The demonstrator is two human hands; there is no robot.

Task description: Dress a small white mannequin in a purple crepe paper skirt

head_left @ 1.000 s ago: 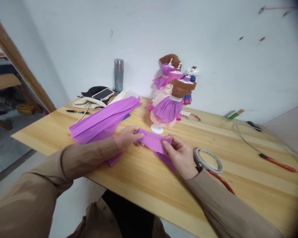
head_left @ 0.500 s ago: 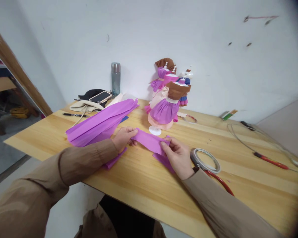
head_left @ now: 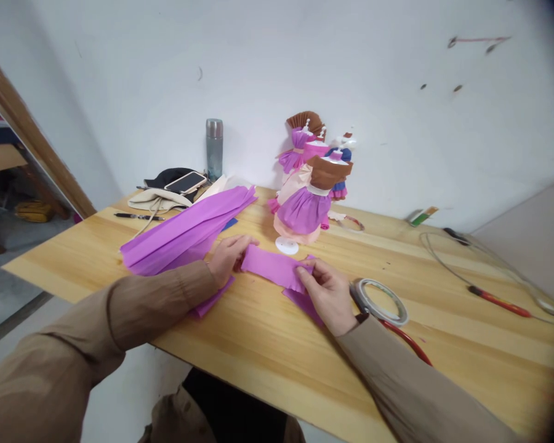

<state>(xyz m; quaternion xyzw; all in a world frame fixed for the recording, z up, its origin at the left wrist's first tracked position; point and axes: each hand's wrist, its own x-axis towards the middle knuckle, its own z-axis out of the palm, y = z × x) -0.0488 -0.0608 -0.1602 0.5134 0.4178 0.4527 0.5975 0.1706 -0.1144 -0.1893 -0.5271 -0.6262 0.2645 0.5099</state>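
Note:
A short purple paper strip [head_left: 271,267] is stretched between my hands above the table. My left hand [head_left: 231,258] pinches its left end, with some fingertips hidden behind the paper. At the right end, my right hand [head_left: 327,290] grips the strip between thumb and fingers. Under my right hand lies another purple piece [head_left: 303,305]. A small purple piece [head_left: 213,299] sits beside my left forearm. The large folded purple paper [head_left: 184,234] lies to the left. Beyond the strip stands a small dress form [head_left: 305,209] in brown and purple paper.
Behind stand more dressed forms [head_left: 298,151] and a grey bottle [head_left: 215,149]. A phone [head_left: 186,182], pouch [head_left: 159,199] and pen [head_left: 138,216] are at the back left. Tape rolls [head_left: 401,303] lie near my right wrist, with a red-handled tool [head_left: 501,301] farther right.
The strip's left end has turned and dropped slightly, so its face now lies flatter and straighter between my hands. Both hands keep their hold with little movement.

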